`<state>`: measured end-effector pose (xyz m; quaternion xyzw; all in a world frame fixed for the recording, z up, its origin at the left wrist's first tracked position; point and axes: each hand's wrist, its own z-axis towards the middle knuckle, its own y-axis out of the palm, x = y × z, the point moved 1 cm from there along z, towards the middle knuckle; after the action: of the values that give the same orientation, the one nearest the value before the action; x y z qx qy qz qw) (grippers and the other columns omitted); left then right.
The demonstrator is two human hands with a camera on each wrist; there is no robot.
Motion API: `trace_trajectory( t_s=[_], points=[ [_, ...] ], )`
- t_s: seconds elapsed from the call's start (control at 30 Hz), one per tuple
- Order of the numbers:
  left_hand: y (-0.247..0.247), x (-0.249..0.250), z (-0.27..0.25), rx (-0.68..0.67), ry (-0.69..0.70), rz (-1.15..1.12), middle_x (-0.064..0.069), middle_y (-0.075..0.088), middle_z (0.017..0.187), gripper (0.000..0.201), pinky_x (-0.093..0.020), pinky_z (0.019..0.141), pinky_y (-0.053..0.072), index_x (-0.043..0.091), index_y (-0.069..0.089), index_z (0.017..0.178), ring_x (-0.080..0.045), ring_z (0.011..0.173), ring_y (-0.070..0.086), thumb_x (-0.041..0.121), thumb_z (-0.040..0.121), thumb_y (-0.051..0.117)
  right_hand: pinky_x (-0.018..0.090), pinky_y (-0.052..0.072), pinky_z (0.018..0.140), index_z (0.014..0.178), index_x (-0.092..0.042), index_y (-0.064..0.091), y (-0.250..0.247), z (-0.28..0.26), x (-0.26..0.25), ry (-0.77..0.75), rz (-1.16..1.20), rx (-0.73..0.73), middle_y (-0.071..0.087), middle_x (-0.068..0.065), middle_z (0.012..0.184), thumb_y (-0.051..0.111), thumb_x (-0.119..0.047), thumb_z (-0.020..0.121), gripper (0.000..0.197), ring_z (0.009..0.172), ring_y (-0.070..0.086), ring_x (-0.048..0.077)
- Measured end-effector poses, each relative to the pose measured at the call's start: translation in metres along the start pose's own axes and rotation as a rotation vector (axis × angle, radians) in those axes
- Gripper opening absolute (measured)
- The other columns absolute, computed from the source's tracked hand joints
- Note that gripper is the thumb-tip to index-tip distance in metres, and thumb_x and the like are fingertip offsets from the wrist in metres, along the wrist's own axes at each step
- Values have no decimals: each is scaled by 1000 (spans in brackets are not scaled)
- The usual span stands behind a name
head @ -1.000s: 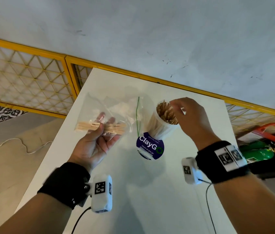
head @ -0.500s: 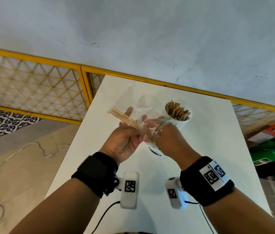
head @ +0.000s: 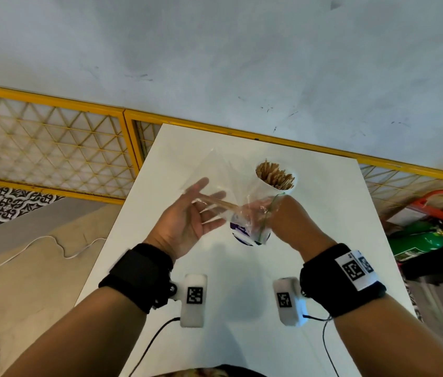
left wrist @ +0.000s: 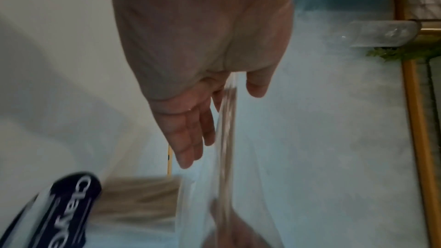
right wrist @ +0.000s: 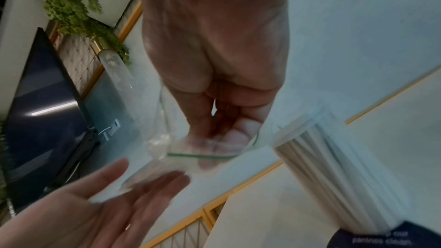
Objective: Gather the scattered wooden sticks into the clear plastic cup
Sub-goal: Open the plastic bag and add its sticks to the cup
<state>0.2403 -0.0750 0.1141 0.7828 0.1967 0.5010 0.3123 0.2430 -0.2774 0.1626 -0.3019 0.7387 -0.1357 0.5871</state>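
Note:
A clear plastic cup (head: 275,177) with a dark blue label stands upright on the white table (head: 332,227), packed with wooden sticks (head: 274,175). In front of it hangs a clear plastic bag (head: 223,175) with a few wooden sticks (head: 216,204) inside. My left hand (head: 204,205) lies palm up with straight fingers under the bag and its sticks. My right hand (head: 287,221) pinches the bag's green-lined end (right wrist: 203,155) just before the cup. The left wrist view shows the straight fingers (left wrist: 190,139) beside the bag (left wrist: 226,129) and the cup's label (left wrist: 69,208).
A yellow lattice railing (head: 51,137) runs behind the table's far and left edges. A green cylinder (head: 419,240) and red frame stand low at the right. A white cable (head: 59,246) lies on the floor at the left.
My right hand left the cup's top and took hold of the bag's end. My left hand, which gripped the bag and sticks, has opened flat beneath it.

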Motion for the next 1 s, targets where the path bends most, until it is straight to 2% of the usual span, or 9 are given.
trace_trajectory(
  t_s=[0.07,0.13,0.23,0.37,0.5,0.63,0.73,0.83,1.0],
  points=[
    [-10,9,3,68,46,116,-15,66,120,44,-36,73,59,19,44,135,-30,100,68,32,93,52,21,41,60,84,4,71,-9,1,4,8,-145,-11,69,10,77,62,10,81,10,65,59,13],
    [-19,13,6,109,104,243,-11,70,112,42,-26,63,57,21,43,134,-25,92,71,14,94,53,19,39,55,74,-7,67,-18,0,5,11,-276,-35,62,-3,63,63,6,82,15,58,57,9],
    [-35,12,11,187,200,283,-12,71,107,48,-23,63,55,19,39,136,-20,80,72,-3,93,48,16,45,50,73,-16,72,-46,4,1,51,-359,-50,63,-7,50,65,2,84,22,46,59,4],
    [-69,-6,8,357,194,238,-11,67,106,54,-26,68,53,19,31,139,-18,77,72,-7,94,43,25,48,59,93,-15,76,-116,16,-10,71,-583,165,65,-6,66,63,0,85,21,58,62,11],
    [-104,-53,-4,493,-20,395,-15,64,93,62,-34,72,45,17,24,142,-19,64,63,-8,91,49,36,50,80,104,-12,72,-145,49,-21,-6,-1153,258,65,12,104,51,-2,88,29,96,63,33],
    [-128,-80,-7,648,-130,620,-13,56,62,62,-27,51,41,15,28,134,-13,39,47,2,85,63,36,45,60,93,-2,63,-103,89,-23,-69,-1320,117,62,10,93,45,2,89,19,80,63,32],
    [-140,-70,-1,699,-141,898,-18,65,82,72,-43,75,53,14,33,133,-28,70,63,32,75,69,34,44,60,95,-2,62,-67,111,-3,-71,-1373,-44,59,6,85,43,2,90,20,72,56,28],
    [-140,-55,5,759,-51,1317,-23,55,122,55,-45,93,42,10,40,132,-40,111,52,28,85,62,38,49,72,105,-1,61,-52,122,20,-97,-1366,-78,66,12,100,45,-7,92,20,88,62,33],
    [-133,-64,8,490,255,1653,-19,33,149,64,-48,109,32,8,29,145,-38,136,34,37,90,45,41,46,83,112,-14,66,-61,101,15,-301,-1058,344,60,13,107,57,-21,87,28,102,56,34]
  ],
)
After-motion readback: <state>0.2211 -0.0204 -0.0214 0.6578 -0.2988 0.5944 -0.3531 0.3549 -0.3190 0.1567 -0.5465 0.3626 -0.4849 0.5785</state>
